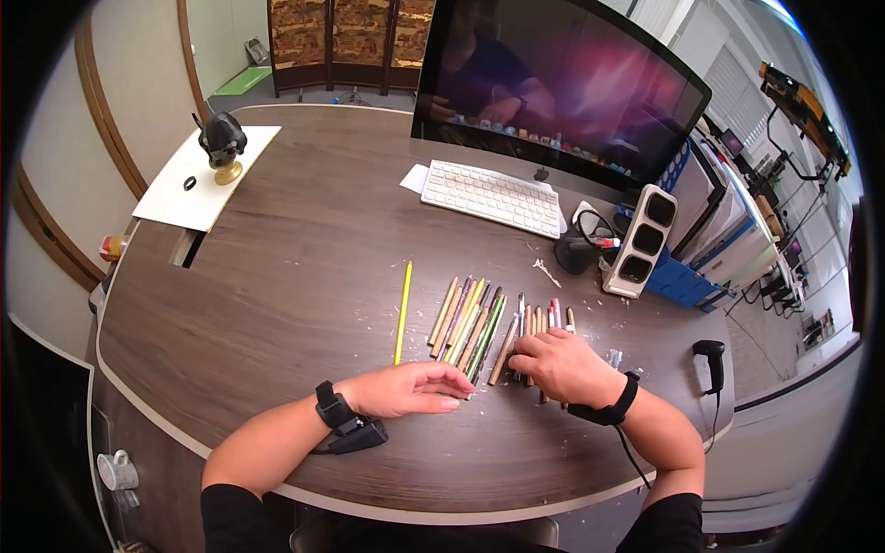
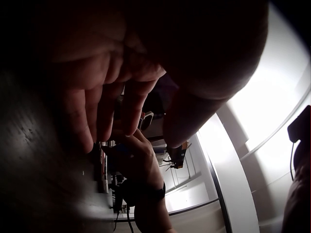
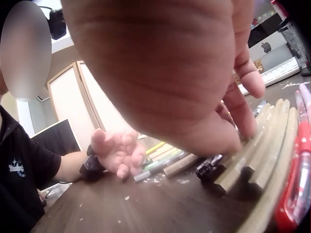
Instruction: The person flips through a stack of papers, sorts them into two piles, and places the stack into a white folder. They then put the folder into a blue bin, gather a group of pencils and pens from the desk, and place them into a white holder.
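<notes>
A row of pencils (image 1: 466,323) lies left of centre on the desk, brown, yellow and green among them. Beside their near ends is my left hand (image 1: 406,389), its fingers loosely extended and nothing in its grasp. A yellow pencil (image 1: 403,313) lies apart, farther left. Over a second group of pencils (image 1: 539,318) is my right hand (image 1: 564,367), with fingers bent down. In the right wrist view its thumb and fingertips close about a dark pen (image 3: 210,168), partly hidden by the hand. Plain wooden pencils (image 3: 257,150) and a red pen (image 3: 294,179) lie right beside it.
Behind the pencils are a white keyboard (image 1: 493,198), a monitor (image 1: 562,83), a black mesh pen holder (image 1: 576,255) and a white stand (image 1: 638,241). A barcode scanner (image 1: 709,367) is at the right edge. Small shavings dot the desk (image 1: 277,304).
</notes>
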Action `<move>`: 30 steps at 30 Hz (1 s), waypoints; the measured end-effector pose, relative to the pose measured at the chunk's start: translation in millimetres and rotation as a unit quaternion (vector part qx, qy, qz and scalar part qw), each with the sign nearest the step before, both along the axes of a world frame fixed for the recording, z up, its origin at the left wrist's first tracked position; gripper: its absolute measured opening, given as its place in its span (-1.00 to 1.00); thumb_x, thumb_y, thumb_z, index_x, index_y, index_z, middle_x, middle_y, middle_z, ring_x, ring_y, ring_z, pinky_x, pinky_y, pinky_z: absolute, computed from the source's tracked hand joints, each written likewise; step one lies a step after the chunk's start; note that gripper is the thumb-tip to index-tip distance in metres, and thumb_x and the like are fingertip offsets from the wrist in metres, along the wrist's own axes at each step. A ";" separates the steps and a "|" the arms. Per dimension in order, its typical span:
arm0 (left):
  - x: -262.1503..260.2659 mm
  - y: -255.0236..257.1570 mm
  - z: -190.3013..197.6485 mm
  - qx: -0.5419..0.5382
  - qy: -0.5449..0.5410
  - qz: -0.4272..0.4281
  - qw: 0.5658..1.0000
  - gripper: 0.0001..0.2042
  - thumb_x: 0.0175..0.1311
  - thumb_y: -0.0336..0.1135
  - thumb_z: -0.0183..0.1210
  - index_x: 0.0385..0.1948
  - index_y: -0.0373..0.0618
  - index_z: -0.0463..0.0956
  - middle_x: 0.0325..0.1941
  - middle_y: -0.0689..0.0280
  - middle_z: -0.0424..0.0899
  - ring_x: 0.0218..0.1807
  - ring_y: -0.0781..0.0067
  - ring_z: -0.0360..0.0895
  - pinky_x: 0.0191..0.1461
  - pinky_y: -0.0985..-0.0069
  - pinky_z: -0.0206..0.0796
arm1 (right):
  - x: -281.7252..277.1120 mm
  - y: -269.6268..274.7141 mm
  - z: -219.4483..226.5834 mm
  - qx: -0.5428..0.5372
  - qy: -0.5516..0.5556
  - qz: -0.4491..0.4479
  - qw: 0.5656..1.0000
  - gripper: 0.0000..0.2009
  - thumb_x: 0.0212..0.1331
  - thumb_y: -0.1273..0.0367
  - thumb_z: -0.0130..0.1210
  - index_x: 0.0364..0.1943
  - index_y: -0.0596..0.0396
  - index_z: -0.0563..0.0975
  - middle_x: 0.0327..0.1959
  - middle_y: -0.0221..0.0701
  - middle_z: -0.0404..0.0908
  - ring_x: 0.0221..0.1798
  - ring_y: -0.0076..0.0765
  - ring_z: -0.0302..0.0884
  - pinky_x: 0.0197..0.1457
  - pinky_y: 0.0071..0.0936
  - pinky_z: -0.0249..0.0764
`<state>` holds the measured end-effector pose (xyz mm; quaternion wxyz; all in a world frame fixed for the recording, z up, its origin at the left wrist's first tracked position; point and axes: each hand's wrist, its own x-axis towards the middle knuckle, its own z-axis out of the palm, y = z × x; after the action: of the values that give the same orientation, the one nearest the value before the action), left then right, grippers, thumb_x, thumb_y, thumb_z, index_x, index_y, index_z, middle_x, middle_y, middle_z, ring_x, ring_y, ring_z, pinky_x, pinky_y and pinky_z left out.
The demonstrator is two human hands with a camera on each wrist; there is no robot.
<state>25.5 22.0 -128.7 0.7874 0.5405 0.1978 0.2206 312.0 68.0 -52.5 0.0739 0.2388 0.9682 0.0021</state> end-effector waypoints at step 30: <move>2.1 -3.0 -2.2 -0.129 -0.013 0.011 0.991 -0.82 0.54 -0.24 -0.09 -0.09 -0.16 0.29 -0.04 0.11 0.63 -0.02 0.28 0.62 0.08 0.39 0.48 | 21.5 -44.3 -10.3 0.019 0.262 -0.031 0.964 -0.71 -0.06 0.49 0.18 -0.16 0.04 0.54 -0.18 -0.35 0.58 -0.23 -0.19 0.56 -0.19 -0.27 0.48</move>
<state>27.6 19.0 -130.9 0.8507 0.4290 0.2207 0.2089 333.5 23.7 -62.8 -0.1870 0.2622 0.9456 -0.0450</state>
